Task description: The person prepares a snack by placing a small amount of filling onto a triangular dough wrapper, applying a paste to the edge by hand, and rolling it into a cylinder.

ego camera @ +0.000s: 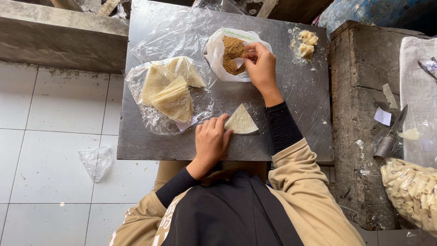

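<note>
Pastry sheet, a pale wedge shaped like a quarter circle, lies flat on the metal desk near its near edge, a little right of the middle. The left hand rests on the desk just left of it, fingers together and stretched out, their tips touching the sheet's left edge; it presses down and grips nothing. The right hand reaches to the far side of the desk, its fingers pinched together over the brown crumbly filling that sits in an open white plastic bag. Whether the fingertips hold any of the filling cannot be told.

Left of the sheet, a clear plastic bag lies open on the desk with a stack of folded pastry sheets of the same pale colour inside, fanned out as triangles. More clear wrap is spread under and beyond it toward the far edge. At the far right corner of the desk sits a small heap of pale dough scraps.

Both forearms wear black sleeves under a tan jacket. Right of the desk stands a rough concrete block with bits of paper on it, and beyond that a clear bag of pale pieces at the near right. On the white tiled floor to the left lies a crumpled clear bag.
</note>
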